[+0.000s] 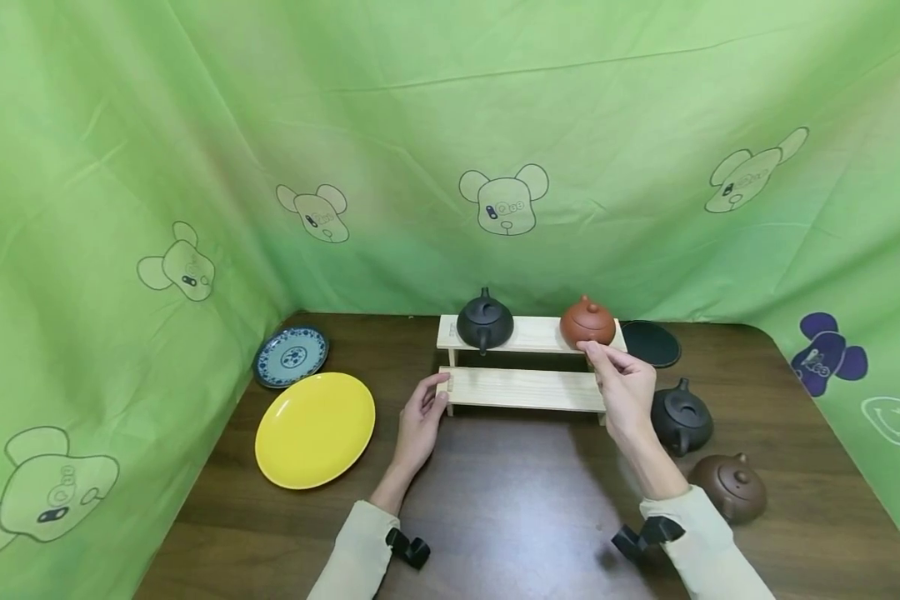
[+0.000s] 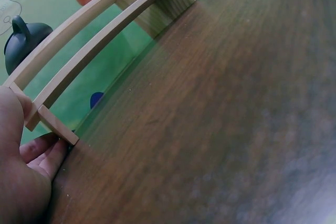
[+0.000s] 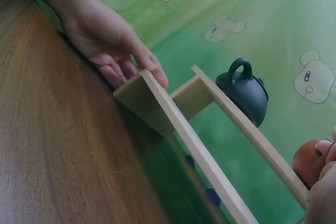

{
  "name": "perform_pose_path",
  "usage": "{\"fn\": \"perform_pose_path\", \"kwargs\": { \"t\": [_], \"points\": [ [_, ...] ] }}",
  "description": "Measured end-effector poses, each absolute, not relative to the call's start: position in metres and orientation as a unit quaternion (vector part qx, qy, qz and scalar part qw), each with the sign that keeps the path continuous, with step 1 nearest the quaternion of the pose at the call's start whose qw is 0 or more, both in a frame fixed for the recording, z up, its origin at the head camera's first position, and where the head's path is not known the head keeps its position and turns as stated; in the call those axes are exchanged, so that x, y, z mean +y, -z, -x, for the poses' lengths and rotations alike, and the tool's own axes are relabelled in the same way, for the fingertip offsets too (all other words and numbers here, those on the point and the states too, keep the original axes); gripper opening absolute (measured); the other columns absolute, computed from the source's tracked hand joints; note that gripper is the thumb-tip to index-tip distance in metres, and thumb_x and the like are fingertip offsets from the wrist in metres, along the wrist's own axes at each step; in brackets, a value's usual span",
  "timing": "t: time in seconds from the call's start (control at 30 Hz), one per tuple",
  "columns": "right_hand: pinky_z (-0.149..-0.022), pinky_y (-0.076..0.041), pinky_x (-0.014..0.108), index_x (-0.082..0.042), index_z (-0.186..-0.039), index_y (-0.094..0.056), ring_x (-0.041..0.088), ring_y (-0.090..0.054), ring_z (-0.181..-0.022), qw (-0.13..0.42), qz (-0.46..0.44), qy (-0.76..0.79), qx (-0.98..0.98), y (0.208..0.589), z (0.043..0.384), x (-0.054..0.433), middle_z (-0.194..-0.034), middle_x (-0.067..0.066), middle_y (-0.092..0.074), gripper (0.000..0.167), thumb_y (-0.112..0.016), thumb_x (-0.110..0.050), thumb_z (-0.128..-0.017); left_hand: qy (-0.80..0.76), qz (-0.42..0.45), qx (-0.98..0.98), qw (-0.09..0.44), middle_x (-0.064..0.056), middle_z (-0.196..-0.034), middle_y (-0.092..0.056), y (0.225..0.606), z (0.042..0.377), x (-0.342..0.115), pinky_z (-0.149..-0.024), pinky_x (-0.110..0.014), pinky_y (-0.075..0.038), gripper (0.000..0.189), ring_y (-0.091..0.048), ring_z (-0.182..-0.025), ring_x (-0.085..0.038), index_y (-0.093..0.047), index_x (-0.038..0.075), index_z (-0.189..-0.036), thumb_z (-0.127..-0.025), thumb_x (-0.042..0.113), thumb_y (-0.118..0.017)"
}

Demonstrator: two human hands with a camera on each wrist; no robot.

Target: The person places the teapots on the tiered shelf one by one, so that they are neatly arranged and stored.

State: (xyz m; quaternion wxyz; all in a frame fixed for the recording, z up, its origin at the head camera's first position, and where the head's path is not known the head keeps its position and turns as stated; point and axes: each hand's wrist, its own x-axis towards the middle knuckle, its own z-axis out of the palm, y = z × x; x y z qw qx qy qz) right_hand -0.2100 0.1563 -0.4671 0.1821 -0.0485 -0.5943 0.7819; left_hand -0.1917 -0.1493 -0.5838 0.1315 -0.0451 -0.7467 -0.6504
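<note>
A two-tier wooden rack [image 1: 525,388] stands at the back of the table. My left hand [image 1: 418,429] holds the left end of its lower tier; in the left wrist view the thumb is near the tier and the fingers are beside the leg [image 2: 59,125]. On the upper tier a black teapot [image 1: 484,322] stands at the left and a reddish-orange teapot [image 1: 588,320] at the right. My right hand [image 1: 626,392] pinches the near side of the reddish-orange teapot with thumb and fingertips. The exact part pinched is hidden behind the fingers.
Right of the rack are another black teapot [image 1: 682,418], a brown teapot [image 1: 729,488] and a dark round plate [image 1: 651,343]. At left lie a yellow plate [image 1: 315,431] and a blue patterned plate [image 1: 292,357]. Green cloth [image 1: 405,125] hangs around the table.
</note>
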Motion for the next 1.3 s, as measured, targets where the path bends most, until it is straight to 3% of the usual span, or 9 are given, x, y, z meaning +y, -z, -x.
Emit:
{"fn": "perform_pose_path", "kwargs": {
  "t": [0.17,0.47,1.03,1.17,1.3],
  "points": [
    [-0.048,-0.022,0.018,0.002,-0.100,-0.087,0.000,-0.040,-0.054,0.161,0.049,-0.776,-0.608,0.468,0.209,0.159,-0.074,-0.005,-0.073,0.012,-0.080,-0.008,-0.103,0.661,0.043,-0.740,0.117,0.005,-0.145,-0.071,0.604,0.202,-0.155,-0.110,-0.029,-0.054,0.030,-0.069,-0.131,-0.017,-0.073,0.030,-0.140,-0.111,0.023,-0.069],
    [-0.051,-0.016,0.025,-0.010,-0.095,-0.088,0.000,-0.039,-0.053,0.124,0.044,-0.779,-0.613,0.469,0.207,0.163,-0.075,-0.006,-0.070,0.016,-0.077,-0.012,-0.106,0.662,0.048,-0.739,0.114,0.003,-0.147,-0.071,0.611,0.204,-0.157,-0.110,-0.030,-0.054,0.031,-0.069,-0.134,-0.024,-0.073,0.029,-0.141,-0.111,0.021,-0.069],
    [-0.052,-0.012,0.027,-0.011,-0.095,-0.088,-0.001,-0.038,-0.054,0.107,0.022,-0.806,-0.582,0.468,0.206,0.168,-0.078,-0.005,-0.075,0.016,-0.077,-0.005,-0.105,0.664,0.045,-0.738,0.112,0.004,-0.147,-0.071,0.613,0.206,-0.157,-0.111,-0.028,-0.053,0.030,-0.068,-0.134,-0.023,-0.072,0.030,-0.141,-0.112,0.023,-0.069],
    [-0.051,-0.013,0.025,-0.010,-0.094,-0.088,-0.001,-0.040,-0.054,0.105,0.025,-0.808,-0.579,0.467,0.206,0.170,-0.079,-0.004,-0.077,0.016,-0.077,-0.004,-0.104,0.666,0.042,-0.737,0.106,0.005,-0.147,-0.070,0.613,0.206,-0.158,-0.113,-0.029,-0.052,0.030,-0.067,-0.135,-0.022,-0.072,0.030,-0.141,-0.111,0.024,-0.070],
    [-0.048,-0.022,0.019,-0.014,-0.091,-0.088,0.000,-0.047,-0.056,0.101,0.039,-0.808,-0.579,0.466,0.205,0.174,-0.079,-0.004,-0.080,0.021,-0.076,-0.003,-0.105,0.665,0.042,-0.738,0.107,0.005,-0.147,-0.070,0.613,0.206,-0.158,-0.113,-0.030,-0.052,0.030,-0.067,-0.135,-0.022,-0.072,0.031,-0.141,-0.111,0.025,-0.070]
  ]
}}
